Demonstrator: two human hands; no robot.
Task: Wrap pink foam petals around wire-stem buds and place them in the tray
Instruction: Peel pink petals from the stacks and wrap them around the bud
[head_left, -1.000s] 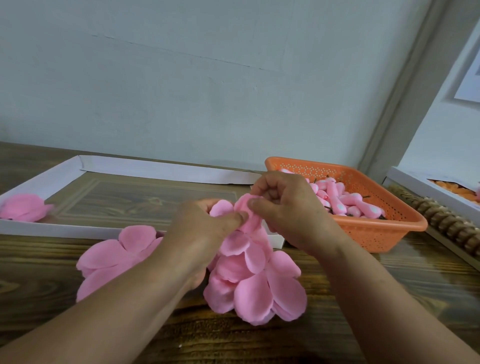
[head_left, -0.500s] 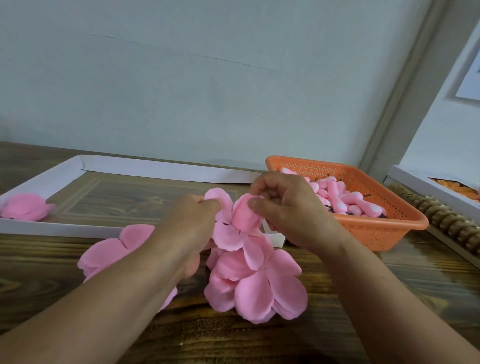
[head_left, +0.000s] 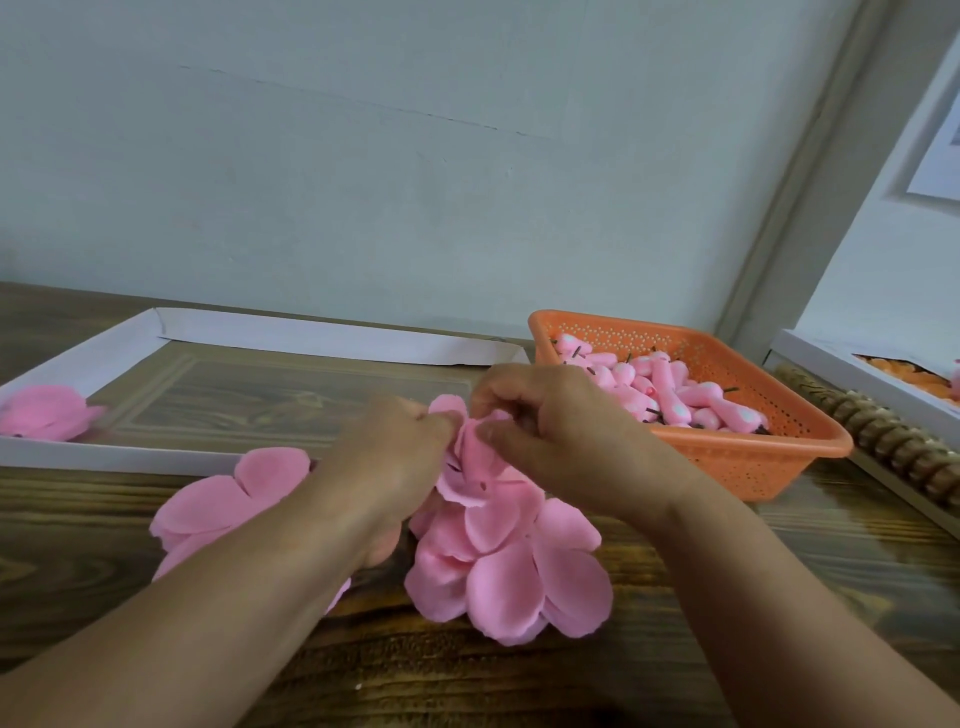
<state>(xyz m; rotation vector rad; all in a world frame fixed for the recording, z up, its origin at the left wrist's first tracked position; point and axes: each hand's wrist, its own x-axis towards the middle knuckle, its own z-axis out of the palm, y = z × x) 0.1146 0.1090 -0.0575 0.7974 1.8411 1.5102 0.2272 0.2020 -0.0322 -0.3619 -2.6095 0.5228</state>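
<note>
Both hands meet at the table's middle over a pink foam petal piece (head_left: 470, 460). My right hand (head_left: 561, 441) pinches its upper edge between thumb and fingers. My left hand (head_left: 395, 457) grips its left side with curled fingers. Any bud inside the petal is hidden. A pile of loose pink petals (head_left: 509, 566) lies right below the hands, and more petals (head_left: 228, 504) lie to the left. The white tray (head_left: 119, 454) sits behind, with one finished pink flower (head_left: 44, 418) at its left end.
An orange perforated basket (head_left: 753, 462) at the right holds several pink buds with wire stems (head_left: 691, 400). A white box (head_left: 831, 366) with orange pieces and a beaded wooden strip (head_left: 898, 447) lie at the far right. A wall stands close behind the table.
The hands have drawn closer together over the petal piece. My left hand has shifted right and up against it, folding the petal tighter under my right thumb.
</note>
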